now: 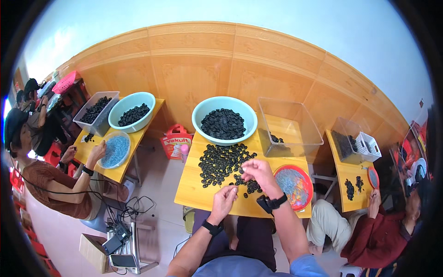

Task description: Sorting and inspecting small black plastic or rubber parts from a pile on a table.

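Note:
My left hand (224, 199) is closed in a pinch above the front edge of the yellow table (191, 191); what its fingers hold, if anything, is too small to make out. A little higher and to the right, my right hand (258, 173) also pinches. A dark spot shows at its fingertips, but I cannot tell whether it is held or lies behind. Small round black pieces (217, 166) spread across the tabletop beyond both hands. Beside my right wrist is a red-rimmed round tray (310, 181) with many tiny blue-grey pieces (290, 180) in it.
A light-blue basin (197, 121) full of black pieces stands at the back, beside a clear plastic bin (295, 143). People work at tables on the left (60, 184) and right (378, 233). A red bag (176, 141), cables and a small stand (131, 251) are on the floor.

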### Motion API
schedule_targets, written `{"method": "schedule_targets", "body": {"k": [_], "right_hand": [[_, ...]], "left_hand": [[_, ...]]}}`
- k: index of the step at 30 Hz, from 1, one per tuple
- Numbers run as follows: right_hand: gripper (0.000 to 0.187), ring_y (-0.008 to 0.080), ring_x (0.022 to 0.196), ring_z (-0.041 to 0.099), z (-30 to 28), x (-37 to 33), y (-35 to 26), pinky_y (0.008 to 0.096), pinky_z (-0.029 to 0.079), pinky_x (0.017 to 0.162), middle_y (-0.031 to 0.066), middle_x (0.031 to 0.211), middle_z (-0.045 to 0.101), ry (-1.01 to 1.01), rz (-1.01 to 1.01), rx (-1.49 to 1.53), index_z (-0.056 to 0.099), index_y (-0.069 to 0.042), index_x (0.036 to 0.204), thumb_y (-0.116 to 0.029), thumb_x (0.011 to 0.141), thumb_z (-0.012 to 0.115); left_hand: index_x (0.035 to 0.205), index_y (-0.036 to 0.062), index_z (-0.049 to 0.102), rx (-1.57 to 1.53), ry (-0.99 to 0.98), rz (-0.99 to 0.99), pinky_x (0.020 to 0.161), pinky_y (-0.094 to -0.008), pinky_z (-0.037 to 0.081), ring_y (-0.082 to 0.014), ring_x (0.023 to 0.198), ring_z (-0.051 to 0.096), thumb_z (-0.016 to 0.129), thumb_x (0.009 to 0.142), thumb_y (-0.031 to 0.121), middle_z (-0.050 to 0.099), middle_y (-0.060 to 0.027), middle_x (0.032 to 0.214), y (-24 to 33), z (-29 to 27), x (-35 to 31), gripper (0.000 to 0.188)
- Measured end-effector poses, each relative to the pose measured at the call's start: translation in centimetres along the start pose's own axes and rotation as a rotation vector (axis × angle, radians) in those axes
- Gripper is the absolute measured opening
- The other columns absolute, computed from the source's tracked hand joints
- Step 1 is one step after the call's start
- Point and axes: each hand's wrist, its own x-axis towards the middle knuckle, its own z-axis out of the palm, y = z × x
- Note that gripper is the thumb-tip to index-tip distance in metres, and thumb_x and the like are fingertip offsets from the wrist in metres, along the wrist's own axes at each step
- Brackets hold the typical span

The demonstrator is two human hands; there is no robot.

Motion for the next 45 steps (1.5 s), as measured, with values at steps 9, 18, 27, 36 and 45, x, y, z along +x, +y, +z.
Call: {"method": "schedule_targets", "body": {"k": [9,18,27,36,45], "right_hand": [[0.022,0.0172,0.081,0.071,1.2,1.5,0.3,0.0274,0.058,0.077,0.0117,0.091,0.069,0.103,-0.075,0.296,0.063,0.006,0.111,-0.003,0.092,0.064],[0.020,0.0188,0.082,0.071,1.8,0.2,0.7,0.0287,0.060,0.075,0.0134,0.093,0.070,0.131,-0.242,0.141,0.064,0.007,0.110,0.000,0.092,0.062],[0.018,0.0172,0.079,0.071,2.2,-0.1,0.2,0.0277,0.059,0.072,0.0135,0.091,0.071,0.129,-0.261,0.140,0.064,0.007,0.109,0.000,0.093,0.061],[0.017,0.0165,0.076,0.071,2.6,0.5,0.2,0.0269,0.059,0.069,0.0127,0.087,0.071,0.105,-0.235,0.053,0.065,0.007,0.107,0.002,0.091,0.060],[0.015,0.0164,0.069,0.070,1.9,4.4,-1.5,0.0267,0.057,0.063,0.0126,0.083,0.070,0.086,-0.161,-0.118,0.065,0.006,0.102,0.002,0.089,0.059]], "left_hand": [[0.104,-0.0039,0.067,0.008,0.017,0.045,0.064,-0.0224,0.049,-0.0070,0.068,0.059,0.060,0.100,0.016,0.065,-0.0025,0.077,-0.6,0.0,0.6,0.021],[0.103,-0.0044,0.067,0.020,0.014,0.014,0.063,-0.0225,0.049,-0.0069,0.066,0.058,0.060,0.100,0.014,0.065,-0.0026,0.074,-0.3,0.0,0.3,0.020],[0.104,-0.0054,0.067,0.066,-0.006,-0.016,0.067,-0.0224,0.049,-0.0083,0.071,0.058,0.056,0.102,0.011,0.065,-0.0040,0.082,0.4,0.0,0.4,0.020],[0.102,-0.0040,0.068,0.030,0.012,0.017,0.064,-0.0222,0.049,-0.0071,0.067,0.058,0.060,0.100,0.013,0.065,-0.0026,0.076,0.0,0.1,0.2,0.018],[0.100,-0.0035,0.070,0.076,0.017,0.057,0.060,-0.0242,0.050,-0.0090,0.064,0.061,0.063,0.097,0.015,0.065,-0.0044,0.073,-0.1,0.0,0.3,0.019]]}}
